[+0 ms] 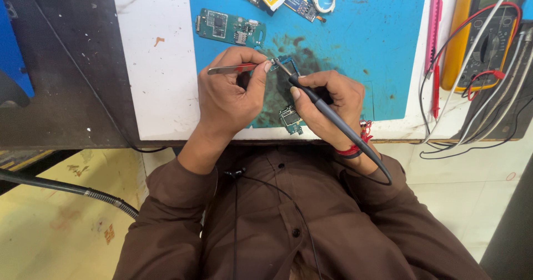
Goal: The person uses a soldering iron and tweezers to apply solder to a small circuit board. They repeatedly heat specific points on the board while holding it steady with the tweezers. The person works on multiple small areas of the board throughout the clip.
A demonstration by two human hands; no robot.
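Note:
My left hand pinches metal tweezers, their tip pointing right at a small green circuit board on the blue work mat. In my right hand I grip a dark soldering iron like a pen, with its metal tip touching the board's upper part near the tweezers' tip. Both hands rest over a dark stained patch of the mat, and they hide most of the board. The iron's cable runs back over my right wrist.
A second green circuit board lies on the mat above my left hand. A yellow multimeter with red and white leads stands at the right, beside a pink tool. A flexible metal hose crosses the lower left.

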